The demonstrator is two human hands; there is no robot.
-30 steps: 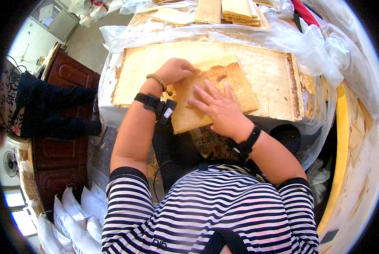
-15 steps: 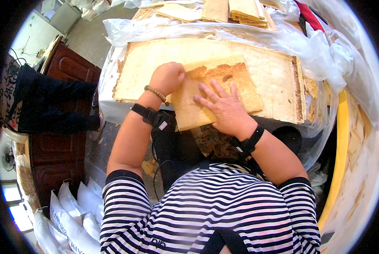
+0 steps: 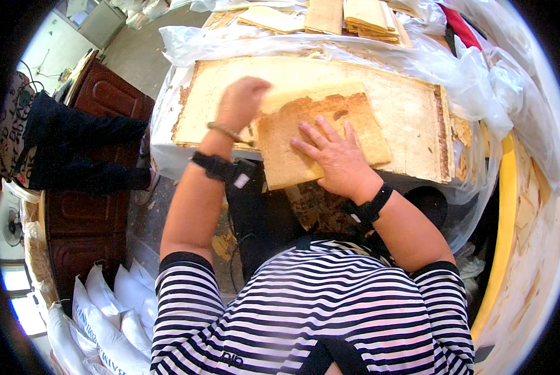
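Observation:
A thin tan sheet (image 3: 355,134), folded into a rough rectangle with brown patches along its upper part, lies over the near edge of a stack of larger pale sheets (image 3: 411,122). Its lower left corner hangs past that edge. My right hand (image 3: 342,156) rests flat on the folded sheet, fingers spread. At the sheet's upper left, my left hand (image 3: 242,106) is curled closed and blurred by motion. Whatever its fingers may hold is hidden. I cannot tell whether they touch the sheet.
Folded tan sheets (image 3: 370,19) lie at the far side, with crumpled clear plastic (image 3: 480,81) around the stack. A yellow edge (image 3: 508,206) curves along the right. Another person's dark-trousered legs (image 3: 86,150), brown cabinet doors (image 3: 83,225) and white sacks (image 3: 105,325) are at left.
My left hand has moved slightly up and left from the folded sheet's upper left edge and is now blurred. My right hand stays spread on the sheet. The view has shifted a little.

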